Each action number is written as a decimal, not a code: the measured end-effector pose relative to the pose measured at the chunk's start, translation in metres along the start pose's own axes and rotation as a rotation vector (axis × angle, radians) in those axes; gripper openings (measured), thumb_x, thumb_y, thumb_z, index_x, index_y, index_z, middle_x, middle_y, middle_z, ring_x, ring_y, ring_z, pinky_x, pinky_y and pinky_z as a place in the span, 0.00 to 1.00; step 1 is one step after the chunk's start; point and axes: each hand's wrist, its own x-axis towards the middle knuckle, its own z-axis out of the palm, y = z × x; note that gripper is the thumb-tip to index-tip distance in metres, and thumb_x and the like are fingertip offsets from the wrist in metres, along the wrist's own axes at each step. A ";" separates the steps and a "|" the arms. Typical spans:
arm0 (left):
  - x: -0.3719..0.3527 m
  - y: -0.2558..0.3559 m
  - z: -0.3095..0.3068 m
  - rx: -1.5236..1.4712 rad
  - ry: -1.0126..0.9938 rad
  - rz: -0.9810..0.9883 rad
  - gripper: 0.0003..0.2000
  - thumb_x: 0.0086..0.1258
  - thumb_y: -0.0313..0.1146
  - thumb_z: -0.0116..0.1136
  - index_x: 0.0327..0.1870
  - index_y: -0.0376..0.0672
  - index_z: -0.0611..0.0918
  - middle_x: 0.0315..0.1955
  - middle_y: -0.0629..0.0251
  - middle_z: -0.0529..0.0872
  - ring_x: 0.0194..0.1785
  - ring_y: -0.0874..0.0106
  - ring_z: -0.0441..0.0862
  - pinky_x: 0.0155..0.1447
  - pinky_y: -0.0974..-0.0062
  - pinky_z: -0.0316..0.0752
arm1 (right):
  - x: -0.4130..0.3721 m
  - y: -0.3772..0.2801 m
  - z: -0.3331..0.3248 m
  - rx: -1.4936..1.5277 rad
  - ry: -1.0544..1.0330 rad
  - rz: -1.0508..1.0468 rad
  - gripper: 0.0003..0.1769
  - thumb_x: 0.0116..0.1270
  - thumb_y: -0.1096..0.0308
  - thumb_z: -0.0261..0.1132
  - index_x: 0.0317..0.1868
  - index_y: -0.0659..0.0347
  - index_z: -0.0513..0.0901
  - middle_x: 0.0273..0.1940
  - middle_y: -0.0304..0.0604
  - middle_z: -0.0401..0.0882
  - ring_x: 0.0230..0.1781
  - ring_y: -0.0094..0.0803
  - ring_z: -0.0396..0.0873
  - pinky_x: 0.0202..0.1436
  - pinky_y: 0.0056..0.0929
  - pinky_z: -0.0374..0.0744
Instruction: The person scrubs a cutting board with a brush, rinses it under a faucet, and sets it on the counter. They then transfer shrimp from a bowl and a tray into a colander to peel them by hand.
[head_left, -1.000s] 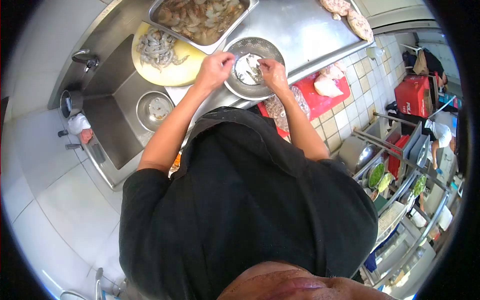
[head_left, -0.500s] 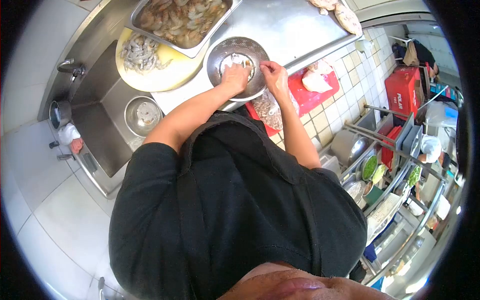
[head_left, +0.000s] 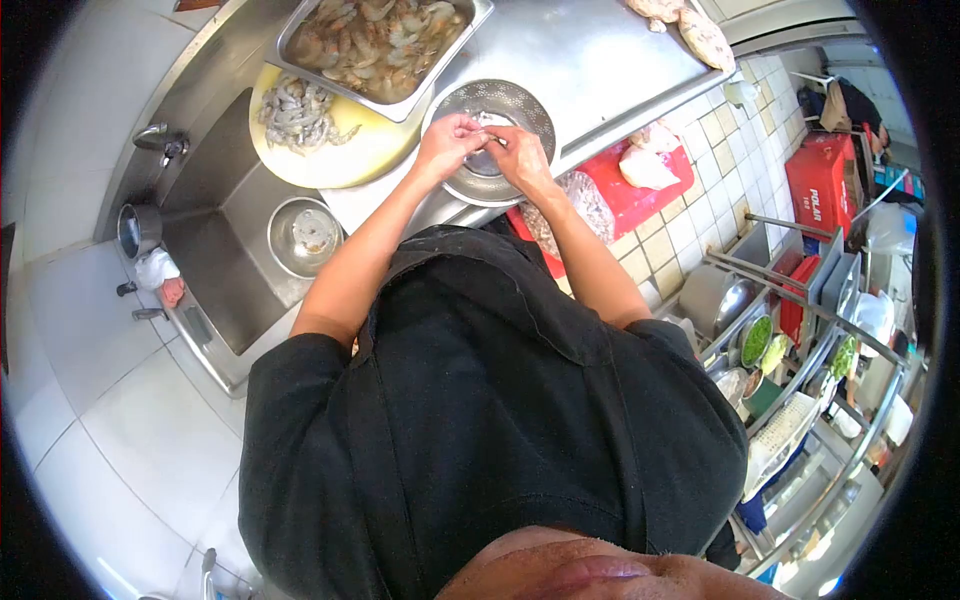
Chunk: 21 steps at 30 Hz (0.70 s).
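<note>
- Our left hand [head_left: 447,148] and right hand [head_left: 522,160] meet with bent fingers; both seem to pinch one small piece [head_left: 489,139], mostly hidden, so we cannot tell what it is.
- This piece is above the round perforated metal bowl [head_left: 537,112], which stands near the edge of the steel surface [head_left: 580,60].
- Left of our hands is a round yellow board [head_left: 350,172] with a heap of grey shrimp [head_left: 297,113]; further left, a round metal bowl [head_left: 277,240] is in the steel sink [head_left: 222,292].
- Beyond our hands, the rectangular metal pan [head_left: 403,108] of shrimp in liquid overlaps the yellow board in our view.
- Right of our hands and lower, a red board [head_left: 622,196] carries a clear bag [head_left: 583,208] and pale raw meat [head_left: 648,170].
- If our fingers are wet, we judge, the piece could slip out.
- A forearm pressing the perforated bowl's rim could tip it.
- A knock from our left elbow could push the yellow board sinkward and spill its shrimp.
</note>
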 end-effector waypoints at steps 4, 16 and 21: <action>-0.002 -0.023 -0.007 -0.267 -0.023 0.002 0.12 0.73 0.29 0.61 0.52 0.32 0.82 0.36 0.65 0.87 0.35 0.78 0.82 0.44 0.80 0.78 | 0.003 -0.001 0.002 0.012 -0.029 0.075 0.15 0.65 0.64 0.66 0.49 0.61 0.87 0.44 0.57 0.86 0.47 0.52 0.85 0.51 0.39 0.81; -0.009 -0.022 -0.023 -0.324 0.037 -0.217 0.09 0.71 0.25 0.58 0.47 0.30 0.84 0.33 0.63 0.86 0.32 0.76 0.83 0.41 0.79 0.82 | 0.001 0.021 -0.010 -0.207 0.124 -0.235 0.14 0.60 0.70 0.67 0.46 0.63 0.88 0.44 0.55 0.86 0.48 0.52 0.83 0.58 0.41 0.79; -0.006 -0.010 -0.011 -0.131 -0.022 -0.205 0.07 0.69 0.25 0.60 0.41 0.31 0.85 0.31 0.63 0.87 0.31 0.76 0.84 0.39 0.80 0.82 | 0.006 -0.016 -0.002 -0.100 -0.071 -0.285 0.14 0.62 0.66 0.64 0.45 0.63 0.87 0.43 0.56 0.85 0.45 0.53 0.83 0.52 0.44 0.80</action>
